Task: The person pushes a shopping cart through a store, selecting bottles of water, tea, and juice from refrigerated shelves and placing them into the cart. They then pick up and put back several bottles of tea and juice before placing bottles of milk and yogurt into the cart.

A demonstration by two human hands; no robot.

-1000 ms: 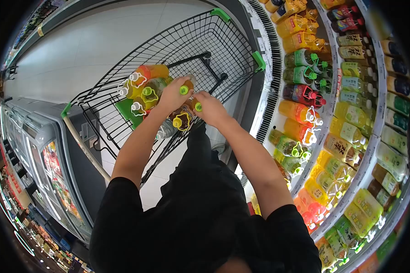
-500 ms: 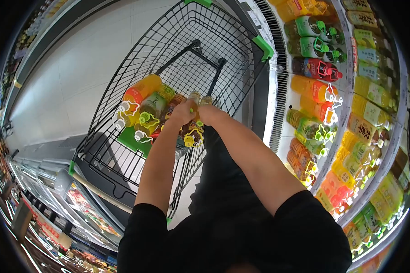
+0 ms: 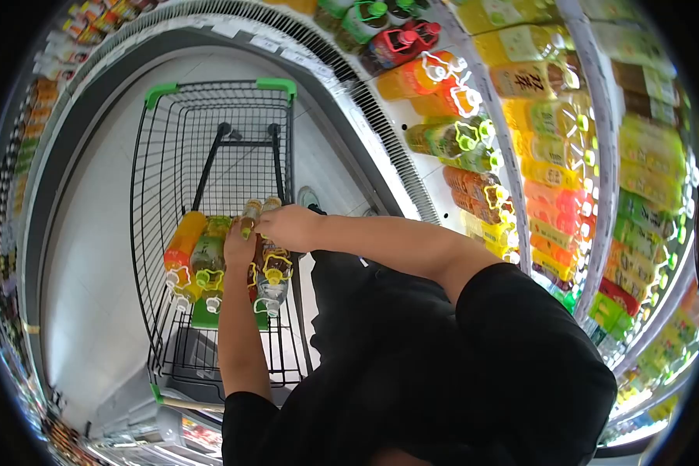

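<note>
My left hand is closed around a small pale-amber bottle above the bottles in the shopping cart. Beside it, my right hand curls over a second similar bottle; its fingertips are partly hidden. Both bottles have yellow-green caps pointing toward me. Left of my hands lie a large orange drink bottle with a white handle and a green-labelled bottle. Below my right hand is a brown drink bottle with a yellow handle, near a clear bottle.
Refrigerated shelves of bottled drinks curve along the right. A black vent grille edges the shelf base. Pale floor tiles lie left of the cart. A shoe shows beside the cart's right side.
The view has swung, so the cart now stands more upright in view and further left. Both hands stay at the same two bottles. My right forearm now lies more level.
</note>
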